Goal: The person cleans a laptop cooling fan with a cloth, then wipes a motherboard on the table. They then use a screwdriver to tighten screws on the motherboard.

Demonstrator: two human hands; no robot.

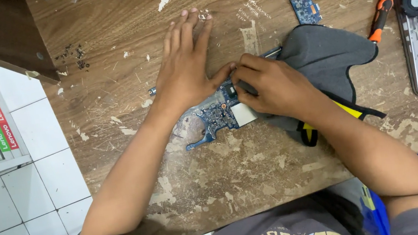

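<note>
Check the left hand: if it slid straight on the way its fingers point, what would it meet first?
The left hand lies flat on the wooden table, fingers pointing to the far edge. Ahead lie only small pale flecks and bare worn wood; the way looks free up to the frame edge.

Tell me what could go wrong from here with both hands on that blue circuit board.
1. The left hand presses flat on the blue circuit board on the rough, chipped wooden table; grit under the board could scratch it.
2. The right hand pinches at the board's edge beside the grey cloth; a slip might bend a small part.
3. The loose small blue board and the orange-handled screwdriver lie close by and could be knocked.
</note>
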